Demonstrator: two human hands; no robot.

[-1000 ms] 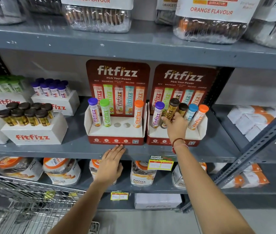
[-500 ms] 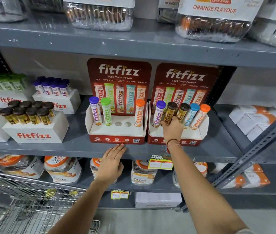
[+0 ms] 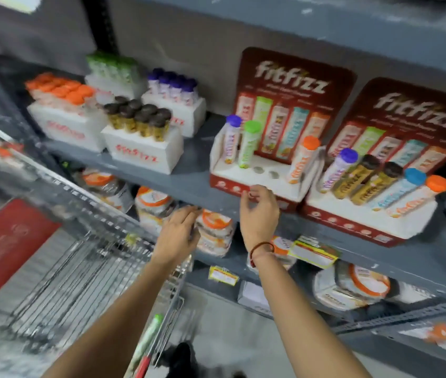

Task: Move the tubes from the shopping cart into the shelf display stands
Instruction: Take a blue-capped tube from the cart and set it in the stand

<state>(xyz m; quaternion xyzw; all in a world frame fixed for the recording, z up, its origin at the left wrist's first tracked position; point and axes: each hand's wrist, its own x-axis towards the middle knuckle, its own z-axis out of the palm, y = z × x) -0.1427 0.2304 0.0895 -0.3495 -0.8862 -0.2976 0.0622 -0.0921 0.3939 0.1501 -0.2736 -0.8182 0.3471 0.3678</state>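
Two red and white display stands sit on the grey shelf (image 3: 189,184). The left stand (image 3: 260,181) holds a purple-capped, a green-capped and an orange-capped tube, with two bare holes between them. The right stand (image 3: 366,214) holds several tubes, among them two brown-capped ones (image 3: 363,173). My right hand (image 3: 260,214) hovers empty, fingers loosely curled, in front of the left stand's base. My left hand (image 3: 178,236) is lower, fingers apart, over the wire shopping cart (image 3: 85,241). A green-capped tube (image 3: 148,342) lies at the cart's near edge. The whole view is motion-blurred.
White boxes of tubes with orange (image 3: 61,91), green, purple and brown (image 3: 140,118) caps stand on the shelf's left part. Jars (image 3: 213,233) fill the shelf below. Yellow price tags (image 3: 314,252) hang on the shelf edge. A red panel (image 3: 6,246) lies beyond the cart.
My right hand has let go of the brown-capped tube, left it in the right stand and drawn back leftward. My left hand came off the shelf edge and dropped toward the cart. The camera swung left and tilted.
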